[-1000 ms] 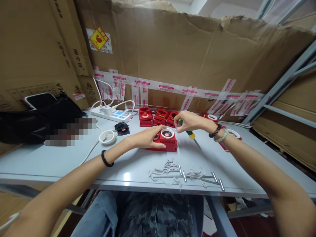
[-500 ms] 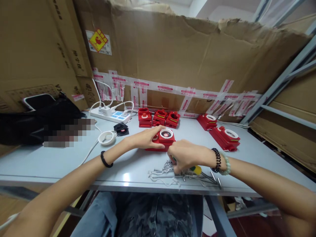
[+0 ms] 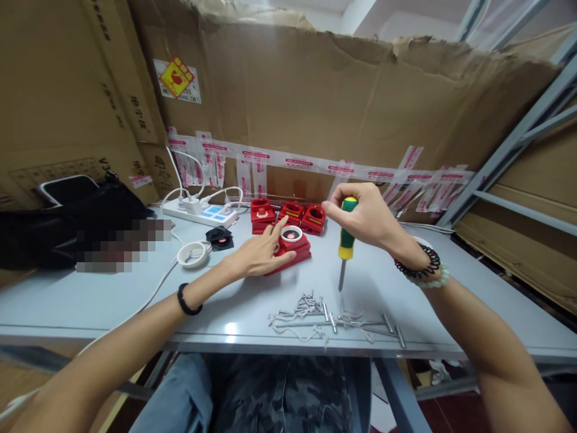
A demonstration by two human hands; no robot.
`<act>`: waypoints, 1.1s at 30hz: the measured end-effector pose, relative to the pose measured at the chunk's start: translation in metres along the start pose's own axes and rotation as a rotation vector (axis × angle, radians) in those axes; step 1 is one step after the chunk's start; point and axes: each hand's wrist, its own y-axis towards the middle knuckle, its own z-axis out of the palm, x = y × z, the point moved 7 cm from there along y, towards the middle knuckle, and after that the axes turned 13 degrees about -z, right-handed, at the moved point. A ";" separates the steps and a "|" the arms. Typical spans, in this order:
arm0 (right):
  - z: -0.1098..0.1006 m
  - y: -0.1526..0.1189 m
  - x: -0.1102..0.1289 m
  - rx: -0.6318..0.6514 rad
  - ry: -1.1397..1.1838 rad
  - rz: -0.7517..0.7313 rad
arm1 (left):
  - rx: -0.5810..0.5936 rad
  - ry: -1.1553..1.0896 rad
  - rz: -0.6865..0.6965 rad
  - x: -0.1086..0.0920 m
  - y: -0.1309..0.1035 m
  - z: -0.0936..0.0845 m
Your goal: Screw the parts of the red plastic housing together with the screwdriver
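Note:
In my right hand (image 3: 367, 213) is a screwdriver (image 3: 346, 243) with a green and yellow handle. It is held upright, its blade pointing down above the table. My left hand (image 3: 261, 249) rests on a red housing (image 3: 300, 248) with a white ring (image 3: 291, 233) on top, the thumb along its near side and the fingers over its left part. Below the screwdriver's tip, near the table's front edge, lie loose screws (image 3: 307, 302) and metal rods with T-shaped ends (image 3: 332, 322), tangled with white string.
Several more red housings (image 3: 313, 219) stand along the back. On the left are a white power strip (image 3: 216, 213) with cables, a white ring-shaped roll (image 3: 193, 255), black square pieces (image 3: 219, 237) and a black bag (image 3: 108, 201). A cardboard wall (image 3: 293, 90) closes off the back.
My right hand has lifted the screwdriver off the pile of rods and turned it upright. The red housing under my left hand has shifted a little back and left, and turned.

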 end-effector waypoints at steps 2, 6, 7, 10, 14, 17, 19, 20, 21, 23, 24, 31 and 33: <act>-0.002 -0.002 -0.009 -0.057 0.008 0.036 | 0.098 0.012 0.012 0.001 -0.007 -0.003; -0.004 -0.006 -0.019 -0.111 0.017 0.090 | 0.232 -0.044 0.147 -0.002 -0.020 -0.015; -0.005 -0.007 -0.020 -0.128 0.024 0.099 | 0.238 -0.044 0.176 -0.003 -0.021 -0.018; -0.007 -0.008 -0.020 -0.181 0.047 0.099 | 0.207 -0.014 0.193 -0.002 -0.019 -0.016; -0.006 -0.008 -0.017 -0.232 0.023 0.060 | 0.011 0.038 0.149 -0.010 -0.013 -0.004; -0.003 -0.008 -0.013 -0.275 0.005 0.027 | -0.180 0.085 0.091 -0.018 -0.013 0.001; -0.002 -0.008 -0.011 -0.315 -0.007 0.005 | -0.238 0.080 0.131 -0.025 -0.014 0.001; -0.002 -0.008 -0.010 -0.338 -0.015 -0.007 | -0.259 0.078 0.166 -0.027 -0.014 -0.001; -0.002 -0.009 -0.009 -0.360 -0.024 -0.020 | -0.284 0.079 0.203 -0.029 -0.013 -0.005; -0.001 -0.008 -0.009 -0.396 -0.036 -0.037 | -0.327 0.079 0.281 -0.029 -0.009 -0.013; 0.000 -0.008 -0.009 -0.409 -0.038 -0.039 | -0.336 0.071 0.317 -0.028 -0.006 -0.016; 0.011 -0.006 -0.015 -0.401 -0.060 -0.009 | 0.045 -0.151 0.368 -0.014 0.021 0.003; 0.013 -0.006 -0.017 -0.391 -0.075 0.012 | 0.078 -0.180 0.363 -0.012 0.022 0.006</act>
